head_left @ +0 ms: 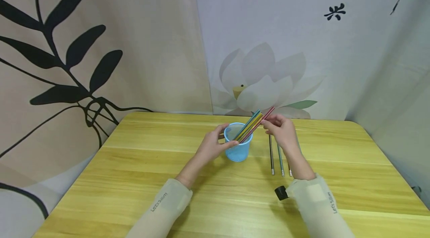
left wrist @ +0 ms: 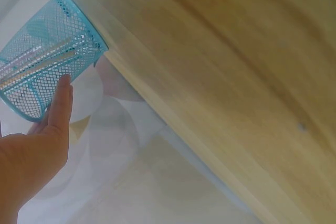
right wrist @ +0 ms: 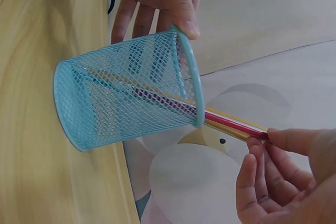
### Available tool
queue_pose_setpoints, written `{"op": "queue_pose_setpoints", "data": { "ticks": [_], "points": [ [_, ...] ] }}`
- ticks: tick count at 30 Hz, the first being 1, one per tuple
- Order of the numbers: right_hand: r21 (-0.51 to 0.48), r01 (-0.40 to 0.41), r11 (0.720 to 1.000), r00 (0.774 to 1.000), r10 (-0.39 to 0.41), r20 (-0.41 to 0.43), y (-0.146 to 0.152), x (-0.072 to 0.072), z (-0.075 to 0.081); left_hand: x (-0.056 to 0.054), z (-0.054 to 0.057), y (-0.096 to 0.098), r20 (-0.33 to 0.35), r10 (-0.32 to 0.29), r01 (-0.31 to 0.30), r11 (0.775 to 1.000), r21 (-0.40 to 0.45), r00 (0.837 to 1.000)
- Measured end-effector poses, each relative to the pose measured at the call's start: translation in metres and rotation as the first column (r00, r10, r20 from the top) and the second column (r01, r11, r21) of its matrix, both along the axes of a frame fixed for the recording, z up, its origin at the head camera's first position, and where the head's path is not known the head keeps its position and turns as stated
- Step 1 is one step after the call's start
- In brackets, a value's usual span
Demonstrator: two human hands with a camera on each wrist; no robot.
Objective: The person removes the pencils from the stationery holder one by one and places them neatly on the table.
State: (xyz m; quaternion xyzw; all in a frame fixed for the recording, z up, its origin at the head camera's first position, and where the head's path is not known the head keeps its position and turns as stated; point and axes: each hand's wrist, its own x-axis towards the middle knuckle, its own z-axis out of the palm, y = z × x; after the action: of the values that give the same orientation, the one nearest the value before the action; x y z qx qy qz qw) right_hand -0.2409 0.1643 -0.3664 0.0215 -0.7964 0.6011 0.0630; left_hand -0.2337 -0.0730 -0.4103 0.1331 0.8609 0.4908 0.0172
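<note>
A light-blue mesh pencil cup (head_left: 237, 154) stands on the table, with several coloured pencils leaning in it toward the right. My left hand (head_left: 212, 144) holds the cup at its left side, thumb over the rim and fingers behind. In the right wrist view that thumb lies on the rim (right wrist: 195, 85) and the other fingers spread along the mesh wall. Between thumb and fingertips my right hand (head_left: 283, 131) pinches a red pencil (right wrist: 233, 123), whose lower part is inside the cup. Yellow pencils (right wrist: 228, 115) lie close beside it.
On the wooden table (head_left: 141, 163), a black pencil (head_left: 271, 155) and a blue-green pencil (head_left: 280, 161) lie right of the cup, eraser ends toward me. Others are partly hidden by my right forearm. A printed curtain (head_left: 161, 43) hangs behind the table's far edge.
</note>
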Motion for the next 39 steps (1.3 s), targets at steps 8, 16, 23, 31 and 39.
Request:
{"op": "queue_pose_setpoints", "data": {
  "ticks": [8, 16, 23, 31, 39],
  "points": [
    [-0.008, 0.018, 1.0, 1.0, -0.018, -0.005, 0.004, 0.0, 0.005, 0.0, -0.001, -0.001, -0.012, -0.01, 0.01, 1.0, -0.003, 1.0],
    [-0.018, 0.02, 1.0, 1.0, -0.02, -0.018, 0.009, 0.002, 0.014, 0.001, 0.0, 0.0, -0.006, -0.006, 0.006, 1.0, -0.008, 1.0],
    [-0.028, 0.016, 0.999, 0.999, -0.017, -0.05, 0.013, 0.001, 0.019, 0.001, 0.002, 0.001, -0.006, -0.007, 0.007, 1.0, -0.003, 1.0],
    [-0.061, 0.041, 0.997, 0.996, -0.045, -0.074, 0.019, 0.0, 0.027, 0.0, 0.001, 0.0, -0.012, -0.008, 0.007, 1.0, -0.001, 1.0],
    [-0.133, 0.041, 0.99, 0.995, -0.052, -0.083, 0.026, 0.0, 0.036, 0.0, 0.0, 0.0, -0.021, -0.003, 0.003, 1.0, -0.005, 1.0]
  ]
}}
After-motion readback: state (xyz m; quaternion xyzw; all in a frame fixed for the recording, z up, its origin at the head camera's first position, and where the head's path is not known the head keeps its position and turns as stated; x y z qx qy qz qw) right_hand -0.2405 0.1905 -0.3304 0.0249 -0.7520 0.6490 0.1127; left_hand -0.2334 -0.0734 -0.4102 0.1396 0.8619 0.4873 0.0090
